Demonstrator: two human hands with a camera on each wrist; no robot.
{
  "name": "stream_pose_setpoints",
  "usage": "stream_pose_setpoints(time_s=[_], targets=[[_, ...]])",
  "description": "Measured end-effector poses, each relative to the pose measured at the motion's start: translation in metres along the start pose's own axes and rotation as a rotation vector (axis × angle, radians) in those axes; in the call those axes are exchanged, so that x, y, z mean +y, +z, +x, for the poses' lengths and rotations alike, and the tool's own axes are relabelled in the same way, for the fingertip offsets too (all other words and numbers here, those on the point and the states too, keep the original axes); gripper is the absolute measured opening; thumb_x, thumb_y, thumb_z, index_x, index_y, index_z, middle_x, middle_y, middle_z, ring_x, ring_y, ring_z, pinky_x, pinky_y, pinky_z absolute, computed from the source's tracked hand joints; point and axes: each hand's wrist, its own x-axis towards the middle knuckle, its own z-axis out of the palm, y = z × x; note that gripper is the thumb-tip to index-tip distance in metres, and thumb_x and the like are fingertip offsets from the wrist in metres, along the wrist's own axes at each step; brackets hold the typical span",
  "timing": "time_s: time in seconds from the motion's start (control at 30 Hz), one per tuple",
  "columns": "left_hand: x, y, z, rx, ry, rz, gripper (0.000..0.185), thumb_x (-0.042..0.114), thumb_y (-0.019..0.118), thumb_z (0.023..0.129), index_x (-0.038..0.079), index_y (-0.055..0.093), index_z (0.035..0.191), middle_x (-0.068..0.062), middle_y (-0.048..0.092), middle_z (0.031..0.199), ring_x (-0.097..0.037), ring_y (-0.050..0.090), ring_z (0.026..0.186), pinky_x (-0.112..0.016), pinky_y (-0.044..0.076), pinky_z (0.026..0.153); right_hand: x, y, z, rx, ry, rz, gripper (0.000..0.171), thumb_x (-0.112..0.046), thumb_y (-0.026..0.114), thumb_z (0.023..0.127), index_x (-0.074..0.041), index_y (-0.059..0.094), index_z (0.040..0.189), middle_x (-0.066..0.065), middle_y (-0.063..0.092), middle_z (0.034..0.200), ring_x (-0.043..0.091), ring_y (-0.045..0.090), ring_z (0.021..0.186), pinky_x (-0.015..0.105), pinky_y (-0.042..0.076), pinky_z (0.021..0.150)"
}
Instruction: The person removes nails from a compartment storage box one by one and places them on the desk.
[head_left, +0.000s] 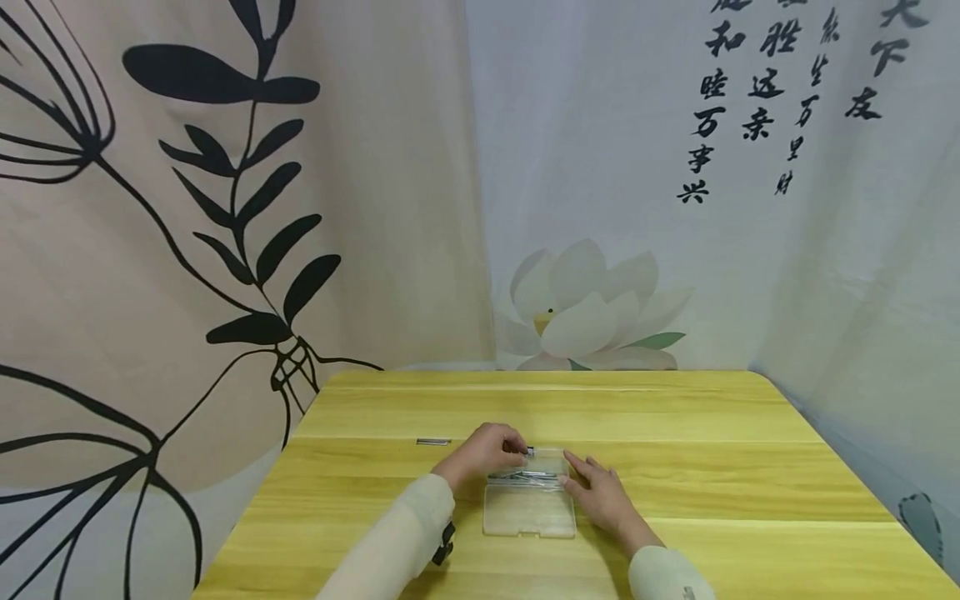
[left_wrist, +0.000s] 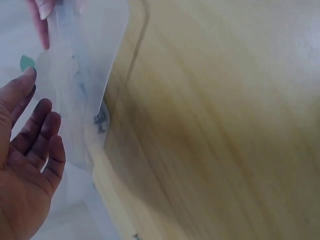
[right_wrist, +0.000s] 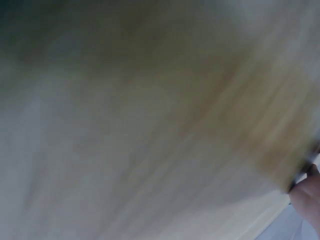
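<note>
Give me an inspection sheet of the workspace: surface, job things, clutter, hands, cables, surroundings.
Surface: wood-grain table.
Job's things: clear box, open, its lid on the side nearer the person; thin metal-looking pieces in the box.
Clutter: small thin item on the table, left of the box, apart from it.
Left hand: at the box's far left part, fingers loosely bent, nothing seen held; black band on the wrist.
Right hand: touches the box's right edge; whether it grips is unclear.
Cables: nothing seen.
Surroundings: printed cloth hanging behind the table.
</note>
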Motion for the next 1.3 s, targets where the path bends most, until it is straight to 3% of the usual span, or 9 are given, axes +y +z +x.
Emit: stream_pose_setpoints(time_s=[0.5,0.9,1.03,1.3], targets=[[-0.003,0.011,-0.003,-0.063,-0.009,0.033,0.011,0.017,0.078,0.088,0.013,0.077,0.098,0.01,0.065,0.093,-0.004,0.059,0.084,-0.025,0.051,0.075,-0.002,0.001,0.003,-0.006,0.014,0.004,0.052,-0.03,0.059,0.101,-0.012,0.048,0.148,0.031,0.04,0.147,0.049,0.026,0.141,0.063,0.004,0.114],[-0.004,0.013,0.007,-0.114,-0.034,0.063,0.011,0.017,0.077,0.088,0.017,0.08,0.098,0.012,0.062,0.087,-0.003,0.057,0.077,-0.023,0.05,0.069,-0.001,0.001,0.0,-0.015,0.021,0.01,0.052,-0.029,0.059,0.101,-0.012,0.048,0.148,0.031,0.039,0.148,0.05,0.024,0.141,0.064,0.003,0.113],[-0.003,0.013,0.01,-0.118,-0.025,0.123,0.011,0.017,0.078,0.087,0.017,0.081,0.098,0.013,0.061,0.085,-0.002,0.057,0.076,-0.021,0.05,0.068,-0.001,0.0,0.001,-0.011,0.024,0.011,0.052,-0.03,0.059,0.101,-0.013,0.048,0.148,0.031,0.038,0.148,0.05,0.024,0.141,0.064,0.003,0.113],[0.001,0.016,0.012,-0.133,0.078,0.399,0.007,0.022,0.076,0.089,0.026,0.082,0.093,0.016,0.063,0.086,0.002,0.057,0.077,-0.019,0.049,0.07,0.001,0.001,0.002,0.0,0.006,0.003,0.053,-0.032,0.06,0.1,-0.011,0.048,0.148,0.029,0.043,0.146,0.048,0.027,0.141,0.063,0.005,0.114]])
